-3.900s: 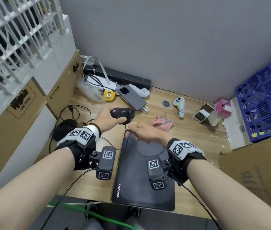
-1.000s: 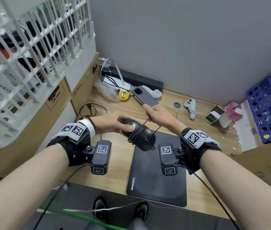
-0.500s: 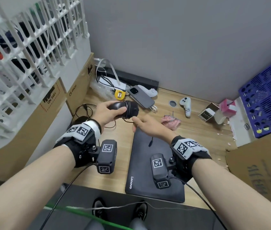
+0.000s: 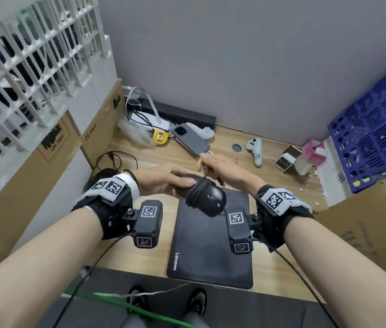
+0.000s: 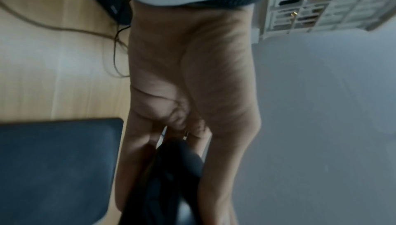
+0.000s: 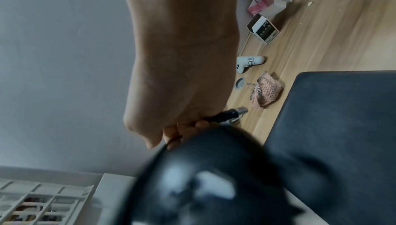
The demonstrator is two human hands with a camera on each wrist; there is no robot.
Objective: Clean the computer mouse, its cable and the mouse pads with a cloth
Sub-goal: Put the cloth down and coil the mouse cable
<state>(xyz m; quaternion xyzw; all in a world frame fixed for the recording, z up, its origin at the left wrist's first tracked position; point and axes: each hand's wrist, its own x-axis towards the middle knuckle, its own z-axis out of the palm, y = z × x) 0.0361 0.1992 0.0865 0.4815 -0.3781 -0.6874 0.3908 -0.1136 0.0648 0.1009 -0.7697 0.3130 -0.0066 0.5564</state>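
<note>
My left hand (image 4: pixel 182 183) grips a black computer mouse (image 4: pixel 207 197) in the air above the far edge of the black Lenovo mouse pad (image 4: pixel 211 252). The mouse's black cable (image 4: pixel 194 192) is wound in several turns round its body. Just beyond the mouse, my right hand (image 4: pixel 202 162) pinches the free end of the cable; in the right wrist view the USB plug (image 6: pixel 233 113) sticks out of that fist. A crumpled pink cloth (image 6: pixel 266 91) lies on the desk past the pad, hidden behind my right hand in the head view.
A grey phone (image 4: pixel 192 140), a white controller (image 4: pixel 256 149) and small boxes (image 4: pixel 286 159) lie at the back of the desk. A blue crate (image 4: pixel 376 138) and a cardboard box (image 4: pixel 364 233) stand at the right. White racks (image 4: pixel 33 55) and cartons fill the left.
The mouse has come nearer and to the right, over the pad's far edge. My right hand has swung away over the mouse with the cable end, as it did a second ago.
</note>
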